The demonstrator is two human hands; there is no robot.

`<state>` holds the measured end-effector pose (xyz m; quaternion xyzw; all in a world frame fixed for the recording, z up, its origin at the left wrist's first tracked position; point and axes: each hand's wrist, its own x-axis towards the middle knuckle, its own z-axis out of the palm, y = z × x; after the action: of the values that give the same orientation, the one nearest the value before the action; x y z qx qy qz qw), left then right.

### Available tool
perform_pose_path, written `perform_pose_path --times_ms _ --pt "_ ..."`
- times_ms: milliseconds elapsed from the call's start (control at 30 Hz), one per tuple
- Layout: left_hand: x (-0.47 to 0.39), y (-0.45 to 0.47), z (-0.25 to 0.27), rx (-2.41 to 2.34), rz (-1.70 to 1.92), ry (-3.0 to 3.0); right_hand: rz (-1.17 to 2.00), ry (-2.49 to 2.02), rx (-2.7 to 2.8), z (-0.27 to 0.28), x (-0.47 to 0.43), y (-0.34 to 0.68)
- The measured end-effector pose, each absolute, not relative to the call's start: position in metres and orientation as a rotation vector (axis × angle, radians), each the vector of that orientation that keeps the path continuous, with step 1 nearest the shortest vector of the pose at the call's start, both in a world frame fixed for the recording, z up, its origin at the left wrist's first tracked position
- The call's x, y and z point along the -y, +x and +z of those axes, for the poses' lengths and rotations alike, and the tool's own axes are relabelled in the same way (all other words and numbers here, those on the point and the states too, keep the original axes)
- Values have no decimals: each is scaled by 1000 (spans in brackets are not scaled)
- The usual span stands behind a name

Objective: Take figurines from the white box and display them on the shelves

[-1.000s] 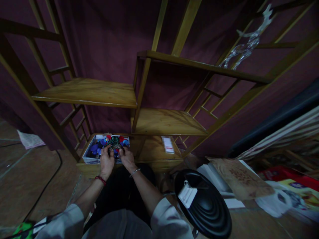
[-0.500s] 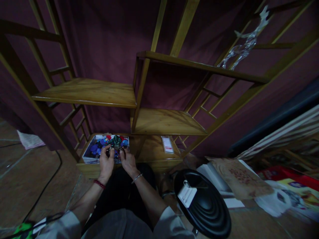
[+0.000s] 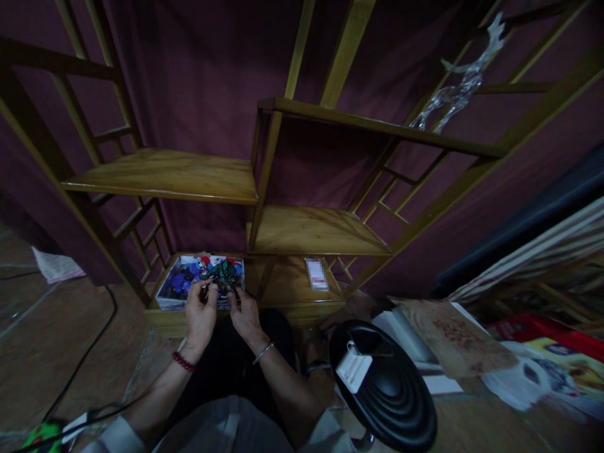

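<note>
Shelf point(image 3: 278, 282), lowest board: open box point(image 3: 175, 305) at its left end. Your left hand point(image 3: 201, 318) and right hand point(image 3: 246, 316) both look pinched on a dark green piece point(image 3: 224, 270) over the box. Slack pinch or uneven pull could drop it among the coloured bits point(image 3: 178, 280).

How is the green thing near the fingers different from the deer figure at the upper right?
Colour: the green thing is dark green, while the deer figure is clear and shiny.
Place: the green thing is at the left hand and right hand; the deer figure stands on a high shelf, untouched.
</note>
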<state>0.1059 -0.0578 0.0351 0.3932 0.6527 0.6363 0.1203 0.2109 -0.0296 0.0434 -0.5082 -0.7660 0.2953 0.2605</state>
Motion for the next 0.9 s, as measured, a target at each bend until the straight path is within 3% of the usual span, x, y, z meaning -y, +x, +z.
perform_pose_path --times_ms 433,900 --pt "66 125 55 -1816 1827 1176 1036 -1168 1754 48 37 230" --pt "73 143 67 -1738 1717 1386 1044 -950 1483 56 39 253"
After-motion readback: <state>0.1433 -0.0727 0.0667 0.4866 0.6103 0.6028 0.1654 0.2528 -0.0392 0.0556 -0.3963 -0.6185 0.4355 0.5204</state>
